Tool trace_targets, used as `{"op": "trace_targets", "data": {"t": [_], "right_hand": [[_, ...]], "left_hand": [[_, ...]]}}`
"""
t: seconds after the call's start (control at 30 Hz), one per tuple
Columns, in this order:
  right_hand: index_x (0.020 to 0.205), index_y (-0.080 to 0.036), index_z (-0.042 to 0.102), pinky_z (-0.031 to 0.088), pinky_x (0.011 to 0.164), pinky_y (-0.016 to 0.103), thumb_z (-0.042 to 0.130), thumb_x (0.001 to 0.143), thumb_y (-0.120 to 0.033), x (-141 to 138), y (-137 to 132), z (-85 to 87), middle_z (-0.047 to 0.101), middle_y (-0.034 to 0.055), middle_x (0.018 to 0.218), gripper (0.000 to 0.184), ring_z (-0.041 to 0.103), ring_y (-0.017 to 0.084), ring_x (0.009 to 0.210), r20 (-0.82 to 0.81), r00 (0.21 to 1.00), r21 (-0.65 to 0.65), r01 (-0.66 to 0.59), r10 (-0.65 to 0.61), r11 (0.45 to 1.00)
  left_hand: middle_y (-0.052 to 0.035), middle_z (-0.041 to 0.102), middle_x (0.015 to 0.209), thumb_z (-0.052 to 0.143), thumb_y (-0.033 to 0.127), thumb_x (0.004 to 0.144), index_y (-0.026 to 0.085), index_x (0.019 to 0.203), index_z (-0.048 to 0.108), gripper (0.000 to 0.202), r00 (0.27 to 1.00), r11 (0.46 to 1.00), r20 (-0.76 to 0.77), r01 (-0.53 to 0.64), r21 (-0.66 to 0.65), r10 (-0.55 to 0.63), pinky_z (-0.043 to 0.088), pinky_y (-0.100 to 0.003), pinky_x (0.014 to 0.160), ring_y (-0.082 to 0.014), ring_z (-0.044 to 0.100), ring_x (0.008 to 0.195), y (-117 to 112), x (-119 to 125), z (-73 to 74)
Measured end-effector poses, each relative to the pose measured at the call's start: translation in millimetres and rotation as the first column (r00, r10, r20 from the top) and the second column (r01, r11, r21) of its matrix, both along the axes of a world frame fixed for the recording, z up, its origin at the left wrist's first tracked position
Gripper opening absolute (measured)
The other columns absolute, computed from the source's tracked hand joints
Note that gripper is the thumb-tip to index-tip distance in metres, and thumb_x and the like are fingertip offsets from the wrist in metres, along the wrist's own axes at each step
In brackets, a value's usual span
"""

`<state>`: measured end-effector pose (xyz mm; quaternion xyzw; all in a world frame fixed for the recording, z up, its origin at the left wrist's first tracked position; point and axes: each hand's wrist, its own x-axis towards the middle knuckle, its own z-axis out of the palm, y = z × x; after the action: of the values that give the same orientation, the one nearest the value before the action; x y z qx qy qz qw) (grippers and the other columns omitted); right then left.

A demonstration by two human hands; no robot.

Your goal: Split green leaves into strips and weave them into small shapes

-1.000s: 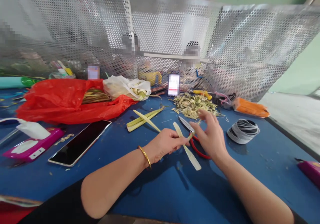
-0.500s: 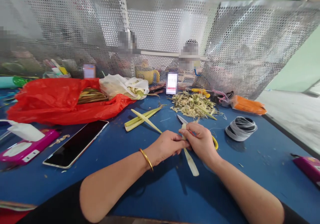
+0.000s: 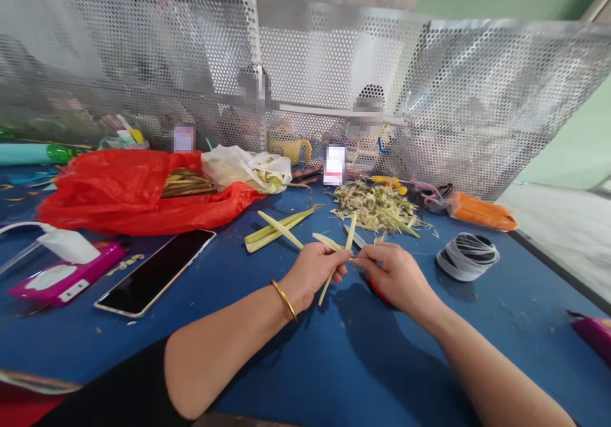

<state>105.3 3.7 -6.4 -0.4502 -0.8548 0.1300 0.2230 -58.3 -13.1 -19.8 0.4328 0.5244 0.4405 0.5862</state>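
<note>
My left hand point(image 3: 321, 268), with a gold bracelet at its wrist, is closed on pale green leaf strips point(image 3: 351, 233) that cross at its fingertips. One strip end points up, another to the upper left, and one hangs below the fingers. My right hand point(image 3: 394, 273) pinches the strips at the crossing, its fingertips touching the left ones. Under the right hand lies a pair of scissors point(image 3: 356, 237); a blade and part of the red handle show. Further leaf strips point(image 3: 279, 226) lie crossed on the blue table, left of the hands.
A heap of leaf scraps point(image 3: 375, 204) sits behind the hands. To the right stands a spool of white thread point(image 3: 466, 257). A red plastic bag point(image 3: 114, 191), a phone point(image 3: 157, 274) and a pink power strip point(image 3: 71, 277) lie left. Perforated metal panels point(image 3: 329, 64) close off the back.
The leaf strip has been turned: its broad end no longer hangs low between my hands, and strips now cross at the fingertips. The right hand has turned palm-down. The view has shifted slightly.
</note>
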Motion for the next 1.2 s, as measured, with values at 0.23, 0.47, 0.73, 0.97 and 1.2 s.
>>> {"op": "trace_targets", "data": {"t": [0.23,0.47,0.73,0.97,1.2], "right_hand": [[0.068,-0.018,0.055,0.034,0.051,0.023,0.055,0.08,-0.051,3,9,-3.9,0.051,-0.0029,0.059,0.035,0.044,0.011,0.053,-0.454,0.847,-0.484,0.025,-0.276,0.874],[0.057,-0.019,0.047,0.028,0.045,0.021,0.062,0.074,-0.051,5,7,4.5,0.041,-0.0067,0.05,0.039,0.035,0.008,0.047,-0.565,0.783,-0.474,-0.049,-0.26,0.879],[0.059,-0.019,0.052,0.026,0.042,0.021,0.056,0.08,-0.05,4,4,6.9,0.045,-0.0059,0.046,0.038,0.036,0.008,0.043,-0.485,0.85,-0.401,-0.005,-0.208,0.916],[0.058,-0.02,0.046,0.036,0.046,0.022,0.06,0.079,-0.043,-4,-1,0.0,0.05,-0.0056,0.047,0.034,0.045,0.009,0.045,-0.532,0.835,-0.432,-0.126,-0.14,0.893],[0.06,-0.019,0.047,0.03,0.047,0.021,0.06,0.08,-0.038,-7,-4,-3.1,0.041,-0.0067,0.054,0.03,0.037,0.008,0.05,-0.556,0.827,-0.302,-0.109,-0.082,0.947]], "left_hand": [[-0.0065,0.07,0.073,0.066,0.031,0.076,0.012,0.082,0.07,0.02,0.961,0.959,0.002,0.277,0.057,-0.277,0.045,-0.023,0.058,-0.0129,0.063,0.059,-8,4,-4.0],[-0.0068,0.069,0.107,0.082,0.029,0.058,0.024,0.123,0.059,0.069,0.741,0.741,0.036,0.668,0.068,-0.671,0.046,-0.027,0.078,-0.0188,0.063,0.095,-2,-23,13.3],[-0.0123,0.072,0.077,0.038,0.071,0.08,0.011,0.105,0.068,0.071,0.942,0.948,-0.105,0.317,-0.019,-0.317,0.04,-0.022,0.046,-0.016,0.064,0.055,-1,-19,19.6],[-0.0053,0.072,0.081,0.063,0.047,0.075,0.015,0.085,0.069,0.034,0.832,0.846,-0.201,0.533,0.032,-0.517,0.035,-0.018,0.044,-0.0109,0.062,0.055,-10,-8,9.4],[-0.0068,0.072,0.074,0.059,0.05,0.075,0.013,0.072,0.067,0.038,0.867,0.876,-0.142,0.481,-0.014,-0.478,0.028,-0.018,0.04,-0.0075,0.056,0.043,-12,-1,1.8]]}}
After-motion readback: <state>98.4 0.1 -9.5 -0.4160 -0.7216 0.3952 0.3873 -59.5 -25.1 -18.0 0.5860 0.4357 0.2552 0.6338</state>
